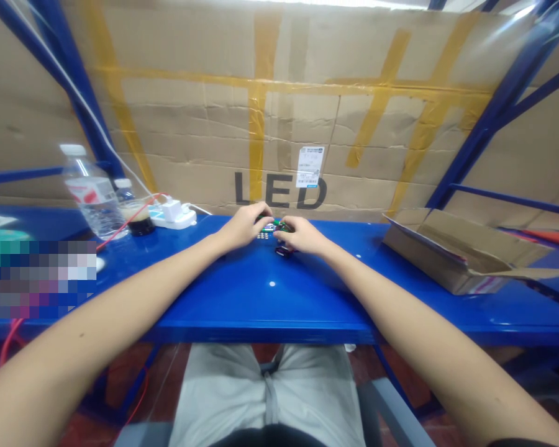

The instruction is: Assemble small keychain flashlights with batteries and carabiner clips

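Both my hands meet near the back of the blue table (pixel 242 292), in front of the cardboard. My left hand (pixel 245 225) curls its fingers at the left end of a small, thin green piece (pixel 276 222). From the other side my right hand (pixel 305 236) closes on something by that piece's right end; its fingers hide most of it. Under the hands lie several tiny silver-coloured parts (pixel 263 236). A small dark red and black item (pixel 283 251) is just below my right fingertips. These pieces are too small and blurred to name their kind.
An open cardboard box (pixel 428 254) stands on the right. At the left are a water bottle (pixel 93 198), a smaller bottle with dark liquid (pixel 140 223), a white power strip (pixel 179 216) and a red cable (pixel 121 228). A large cardboard sheet (pixel 190 143) rises behind the table.
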`<state>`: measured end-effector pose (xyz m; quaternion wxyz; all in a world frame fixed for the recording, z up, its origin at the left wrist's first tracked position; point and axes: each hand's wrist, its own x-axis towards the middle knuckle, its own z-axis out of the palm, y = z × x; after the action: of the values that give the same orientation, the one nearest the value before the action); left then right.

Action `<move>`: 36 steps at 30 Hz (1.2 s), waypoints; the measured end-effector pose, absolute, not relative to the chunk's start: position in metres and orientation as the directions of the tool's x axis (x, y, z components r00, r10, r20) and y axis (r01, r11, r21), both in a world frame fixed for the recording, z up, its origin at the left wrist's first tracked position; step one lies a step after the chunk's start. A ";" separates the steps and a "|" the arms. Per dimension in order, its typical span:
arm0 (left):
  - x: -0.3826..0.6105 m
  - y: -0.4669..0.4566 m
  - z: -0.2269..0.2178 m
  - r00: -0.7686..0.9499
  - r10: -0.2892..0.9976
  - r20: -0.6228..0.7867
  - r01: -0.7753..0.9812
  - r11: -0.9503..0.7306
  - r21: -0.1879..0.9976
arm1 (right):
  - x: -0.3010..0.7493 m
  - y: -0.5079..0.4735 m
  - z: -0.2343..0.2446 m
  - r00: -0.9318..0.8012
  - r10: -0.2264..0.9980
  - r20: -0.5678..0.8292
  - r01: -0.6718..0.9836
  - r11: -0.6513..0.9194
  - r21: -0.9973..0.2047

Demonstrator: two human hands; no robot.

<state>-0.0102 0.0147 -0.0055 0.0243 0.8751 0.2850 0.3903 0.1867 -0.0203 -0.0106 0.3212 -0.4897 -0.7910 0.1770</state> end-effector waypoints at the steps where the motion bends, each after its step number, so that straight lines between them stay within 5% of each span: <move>1: -0.009 0.014 -0.006 0.514 0.532 0.673 0.465 -0.832 0.303 | 0.187 -0.020 -0.011 -0.318 0.871 0.373 0.685 0.484 -0.545; 11: 0.007 0.005 -0.012 0.456 0.520 0.722 0.304 -0.854 0.423 | 0.187 -0.019 -0.012 -0.303 0.714 0.631 0.623 0.650 -0.436; 15: 0.010 0.007 -0.010 0.337 0.619 0.709 0.188 -0.782 0.594 | 0.189 -0.019 -0.011 -0.340 0.636 0.693 0.617 0.706 -0.346; 19: 0.008 0.011 -0.001 0.210 0.814 0.541 -0.158 -0.518 0.841 | 0.190 -0.020 -0.010 -0.380 0.584 0.717 0.653 0.718 -0.240; 23: 0.006 0.011 0.004 0.252 0.913 0.319 -0.419 -0.194 0.887 | 0.188 -0.022 -0.008 -0.417 0.540 0.731 0.641 0.745 -0.185; 28: 0.009 0.011 -0.004 0.221 0.957 0.188 -0.334 -0.107 0.936 | 0.189 -0.022 -0.007 -0.318 0.655 0.686 0.652 0.676 -0.343; 32: 0.014 0.008 -0.010 0.267 0.933 0.241 -0.235 -0.179 0.955 | 0.198 -0.015 -0.007 -0.220 0.765 0.605 0.607 0.593 -0.529; 36: 0.019 0.005 -0.014 0.292 0.909 0.296 -0.124 -0.271 0.954 | 0.202 -0.009 -0.011 -0.296 0.830 0.473 0.544 0.553 -0.631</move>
<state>0.0193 0.0048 -0.0137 0.5134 0.6186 0.3175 0.5031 0.2023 -0.0090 -0.0106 0.4009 -0.4376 -0.7848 0.1786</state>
